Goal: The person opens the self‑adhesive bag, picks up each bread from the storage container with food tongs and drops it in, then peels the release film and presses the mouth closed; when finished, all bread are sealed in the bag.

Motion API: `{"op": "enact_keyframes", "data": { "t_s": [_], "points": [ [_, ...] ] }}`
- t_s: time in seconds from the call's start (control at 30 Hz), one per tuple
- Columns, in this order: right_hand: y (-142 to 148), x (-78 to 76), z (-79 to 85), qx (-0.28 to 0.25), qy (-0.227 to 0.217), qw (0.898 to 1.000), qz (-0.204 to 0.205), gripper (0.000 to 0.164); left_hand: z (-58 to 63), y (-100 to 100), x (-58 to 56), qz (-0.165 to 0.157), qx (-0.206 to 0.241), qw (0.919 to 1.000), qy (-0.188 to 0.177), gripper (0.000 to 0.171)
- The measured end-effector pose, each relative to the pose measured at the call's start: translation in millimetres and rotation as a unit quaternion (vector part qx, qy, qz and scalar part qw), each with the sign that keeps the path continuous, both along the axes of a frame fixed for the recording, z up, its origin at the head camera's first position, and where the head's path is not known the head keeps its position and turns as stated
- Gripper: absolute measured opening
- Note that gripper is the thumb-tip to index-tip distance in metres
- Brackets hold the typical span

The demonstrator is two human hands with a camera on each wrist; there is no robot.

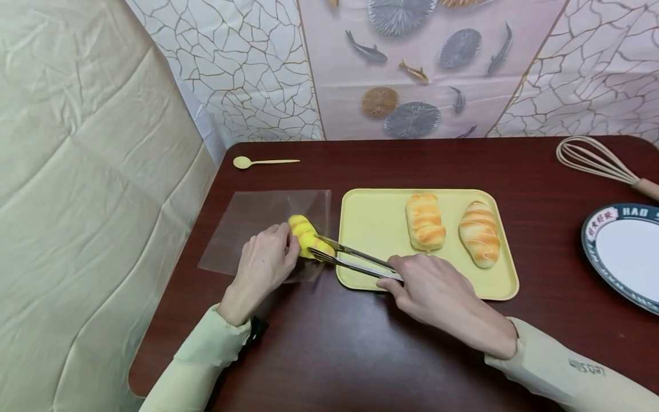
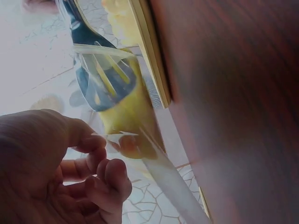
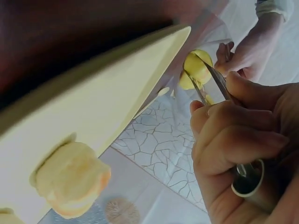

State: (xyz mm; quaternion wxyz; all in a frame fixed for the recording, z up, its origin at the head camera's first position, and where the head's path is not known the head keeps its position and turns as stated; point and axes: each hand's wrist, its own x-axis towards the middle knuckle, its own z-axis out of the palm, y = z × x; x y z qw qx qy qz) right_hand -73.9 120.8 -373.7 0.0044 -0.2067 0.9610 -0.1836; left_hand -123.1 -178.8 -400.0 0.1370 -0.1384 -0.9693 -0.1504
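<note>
My right hand (image 1: 437, 294) grips metal tongs (image 1: 362, 260), whose slotted ends clasp a yellow bread roll (image 1: 304, 232). In the left wrist view, the clear plastic bag (image 2: 173, 191) has its rim around the tongs' slotted head (image 2: 105, 79), and the roll shows through the film. My left hand (image 1: 265, 257) pinches the bag's film between thumb and fingers, right beside the roll. From the right wrist, the tongs' arms (image 3: 215, 79) straddle the roll (image 3: 198, 67). Most of the bag lies flat on the table, left of the yellow tray (image 1: 368, 220).
Two more breads sit on the tray, an oblong ridged one (image 1: 425, 222) and an oval one (image 1: 480, 233). A pale spoon (image 1: 262, 162) lies at the back left. Over on the right are a whisk (image 1: 597, 160) and a dark-rimmed plate (image 1: 592, 240). A quilted cream surface (image 1: 92, 200) borders the left side.
</note>
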Motion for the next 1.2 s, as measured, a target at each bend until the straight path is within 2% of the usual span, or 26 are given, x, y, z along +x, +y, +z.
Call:
{"op": "enact_keyframes", "data": {
  "t_s": [0.17,0.37,0.57,0.8,1.0,1.2],
  "points": [
    [-5,-8.4,-0.8,0.006,0.021,1.0,0.021,0.039,1.2,1,1.1,-0.028,0.0,0.9993,0.026,0.025],
    [-8,-18.2,-1.1,-0.009,-0.014,0.999,0.031,0.036,-0.8,2,2.5,-0.077,0.0,0.9968,0.023,0.024],
    [-12,-27.6,-2.2,-0.022,-0.028,0.998,0.044,0.032,-1.3,1,1.6,-0.119,-0.008,0.9915,0.052,0.02],
    [-22,-39.1,-8.3,-0.025,-0.03,0.997,0.073,0.027,0.3,0,0.7,-0.132,-0.013,0.988,0.078,0.019],
    [-37,-48.2,-12.6,-0.023,-0.056,0.996,0.073,0.028,-0.4,1,1.3,-0.147,-0.007,0.985,0.089,0.016],
    [-51,-55.7,-15.4,-0.042,-0.052,0.994,0.085,0.031,1.2,5,1.2,-0.157,-0.006,0.9833,0.092,0.018]
  ]
}}
